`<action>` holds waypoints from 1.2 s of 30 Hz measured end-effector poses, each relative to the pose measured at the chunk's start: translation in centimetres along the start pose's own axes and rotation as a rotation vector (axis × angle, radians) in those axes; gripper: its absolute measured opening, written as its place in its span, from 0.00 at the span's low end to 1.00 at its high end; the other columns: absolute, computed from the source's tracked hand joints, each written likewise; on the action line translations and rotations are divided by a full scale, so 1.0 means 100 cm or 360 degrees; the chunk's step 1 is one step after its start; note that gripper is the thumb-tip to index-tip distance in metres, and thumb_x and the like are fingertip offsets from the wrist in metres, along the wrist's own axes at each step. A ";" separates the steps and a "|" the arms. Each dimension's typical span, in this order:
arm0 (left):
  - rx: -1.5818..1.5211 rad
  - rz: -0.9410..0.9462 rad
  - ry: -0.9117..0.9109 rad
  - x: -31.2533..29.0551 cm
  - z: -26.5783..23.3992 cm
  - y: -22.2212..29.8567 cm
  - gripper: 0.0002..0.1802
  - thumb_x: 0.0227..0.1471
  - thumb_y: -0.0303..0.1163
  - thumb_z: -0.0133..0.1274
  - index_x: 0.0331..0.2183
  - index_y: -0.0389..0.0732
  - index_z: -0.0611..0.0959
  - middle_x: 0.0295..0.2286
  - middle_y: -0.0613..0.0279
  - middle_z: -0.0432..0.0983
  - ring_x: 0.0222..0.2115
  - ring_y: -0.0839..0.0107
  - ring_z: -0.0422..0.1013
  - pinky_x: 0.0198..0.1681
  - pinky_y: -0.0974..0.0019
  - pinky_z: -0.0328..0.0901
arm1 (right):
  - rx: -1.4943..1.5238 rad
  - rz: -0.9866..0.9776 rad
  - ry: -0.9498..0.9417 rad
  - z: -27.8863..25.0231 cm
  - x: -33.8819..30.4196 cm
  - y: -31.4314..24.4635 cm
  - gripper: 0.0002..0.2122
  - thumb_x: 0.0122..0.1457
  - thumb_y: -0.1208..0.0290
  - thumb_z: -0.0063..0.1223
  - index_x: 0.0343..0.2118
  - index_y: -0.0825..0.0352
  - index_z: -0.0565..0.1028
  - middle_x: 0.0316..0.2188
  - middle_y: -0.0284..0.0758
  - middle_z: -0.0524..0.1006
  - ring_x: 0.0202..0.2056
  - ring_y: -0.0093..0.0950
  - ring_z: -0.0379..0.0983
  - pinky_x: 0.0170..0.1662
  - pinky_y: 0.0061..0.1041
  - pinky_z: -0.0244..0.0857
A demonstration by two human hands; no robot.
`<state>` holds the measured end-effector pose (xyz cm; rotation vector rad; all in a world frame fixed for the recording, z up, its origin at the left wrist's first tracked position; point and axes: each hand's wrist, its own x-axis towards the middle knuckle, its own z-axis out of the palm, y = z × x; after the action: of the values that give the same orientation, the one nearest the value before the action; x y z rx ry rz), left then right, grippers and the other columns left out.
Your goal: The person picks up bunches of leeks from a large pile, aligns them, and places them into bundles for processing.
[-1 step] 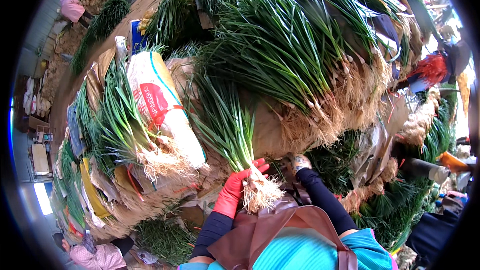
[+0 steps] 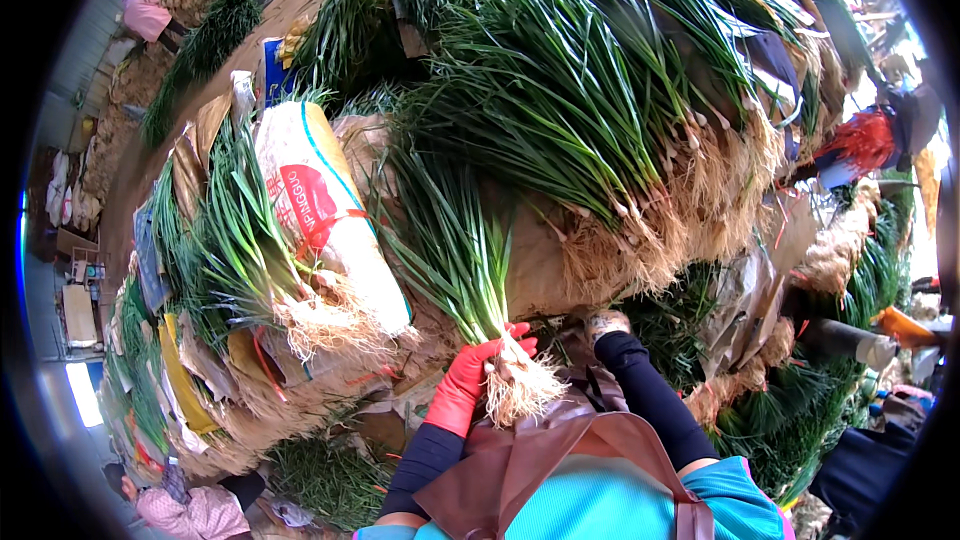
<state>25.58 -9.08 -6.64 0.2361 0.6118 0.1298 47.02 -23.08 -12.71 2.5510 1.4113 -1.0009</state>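
My left hand, in a red glove, is wrapped round the lower stems of a bunch of green garlic. The bunch's pale roots hang over the hand, and its long leaves lean up and away onto the heap's brown covering. My right hand, in a light patterned glove, is just right of the bunch, by the near edge of the covered surface. Its fingers are hidden, so I cannot see whether it grips anything. Beyond it lies a large pile of green garlic, roots toward me.
To the left, a smaller bunch lies beside a rolled white sack with a red print. More green garlic is heaped low at the left. A person in pink is at the lower left, another person at the far left.
My right hand has shifted very slightly, with its fingers now more hidden. The left hand and its bunch look almost the same.
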 end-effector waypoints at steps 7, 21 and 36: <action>0.0679 -0.0051 0.0341 -0.010 -0.005 -0.015 0.12 0.45 0.27 0.54 0.36 0.35 0.76 0.25 0.58 0.76 0.24 0.70 0.73 0.23 0.70 0.68 | 0.0475 -0.0320 0.0510 -0.111 0.016 -0.109 0.16 0.50 0.53 0.50 0.30 0.63 0.71 0.26 0.36 0.76 0.30 0.38 0.73 0.33 0.35 0.66; 0.0501 0.0039 0.0323 -0.032 -0.010 -0.027 0.14 0.46 0.26 0.53 0.38 0.33 0.75 0.30 0.56 0.76 0.31 0.68 0.73 0.29 0.68 0.69 | 0.0706 -0.0839 0.0685 -0.081 0.037 -0.116 0.13 0.44 0.71 0.55 0.35 0.65 0.70 0.33 0.38 0.73 0.33 0.38 0.72 0.35 0.32 0.66; 0.0257 -0.0136 0.0327 -0.028 -0.023 -0.023 0.18 0.44 0.23 0.51 0.41 0.32 0.72 0.35 0.50 0.73 0.35 0.58 0.72 0.38 0.59 0.69 | 0.3193 -0.0050 -0.0717 -0.039 0.026 -0.108 0.12 0.58 0.59 0.46 0.27 0.64 0.70 0.27 0.34 0.75 0.31 0.29 0.74 0.36 0.26 0.67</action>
<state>22.03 -11.42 -7.51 0.3549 0.8372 0.0220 41.59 -13.50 -8.42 2.1136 -0.1615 -3.8719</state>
